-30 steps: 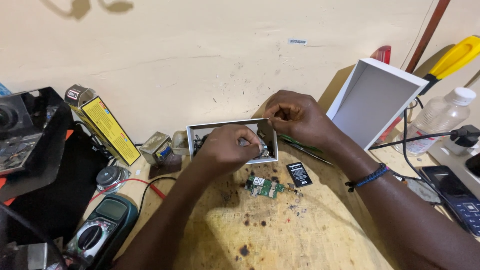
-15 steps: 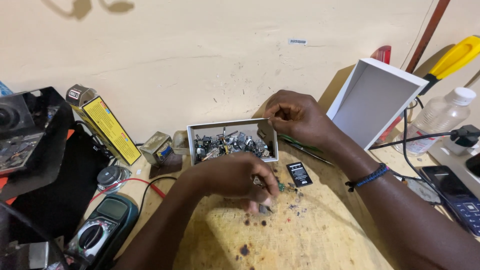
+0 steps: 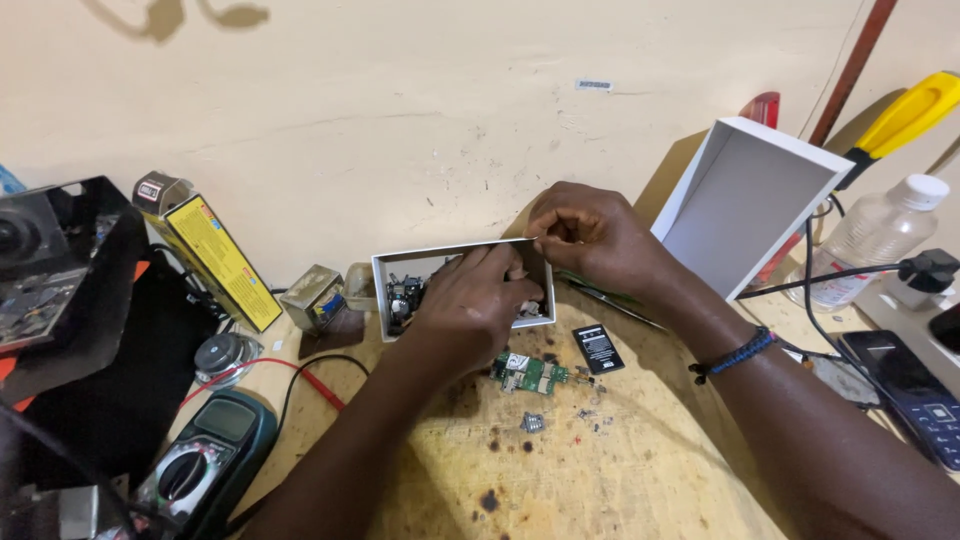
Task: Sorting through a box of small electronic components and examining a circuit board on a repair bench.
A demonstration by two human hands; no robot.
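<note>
My left hand (image 3: 468, 300) digs, fingers curled, into the light, flimsy parts box (image 3: 385, 275); my right hand (image 3: 590, 235) pinches its far rim, the best hold.

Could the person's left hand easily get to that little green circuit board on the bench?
Probably yes. The left hand is in the white parts box, and the green circuit board lies uncovered on the bench just beside it.

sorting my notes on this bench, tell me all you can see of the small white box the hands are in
The white box is a small open-topped tray with thin walls, seemingly card, sitting tilted toward the camera on the wooden bench by the wall. It holds a jumble of small dark and metallic parts. The left hand reaches into it; the right hand pinches its far right corner.
</note>
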